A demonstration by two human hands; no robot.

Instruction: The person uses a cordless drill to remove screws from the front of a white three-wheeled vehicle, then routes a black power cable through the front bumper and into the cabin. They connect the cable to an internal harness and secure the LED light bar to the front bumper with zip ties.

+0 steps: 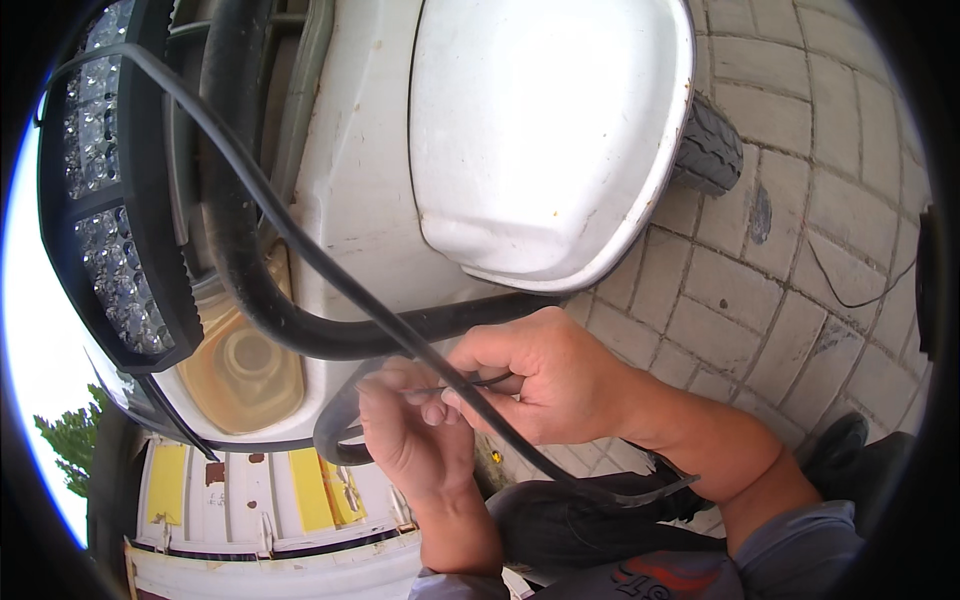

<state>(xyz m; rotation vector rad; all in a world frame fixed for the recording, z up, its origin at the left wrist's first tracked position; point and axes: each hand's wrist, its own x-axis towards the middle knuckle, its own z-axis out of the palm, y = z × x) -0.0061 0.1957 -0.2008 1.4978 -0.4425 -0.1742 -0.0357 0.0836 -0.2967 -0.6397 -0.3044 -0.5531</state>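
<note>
My left hand is raised in front of the vehicle, its fingers curled in a pinch on a thin dark wire. Close beside it, my right hand grips the same wire between thumb and bent fingers. A longer, thicker black cable hangs from the top of the LED light bar. It slants down across the view, passing in front of both hands, and ends in a flattened, split-looking tip near my right forearm. The wire's ends are hidden by my fingers and this cable.
Behind my hands curves a black tubular bumper bar. A yellowed headlight and white body panel are beside it. A tyre stands on brick paving, where a thin cord lies. White truck side panels are at lower left.
</note>
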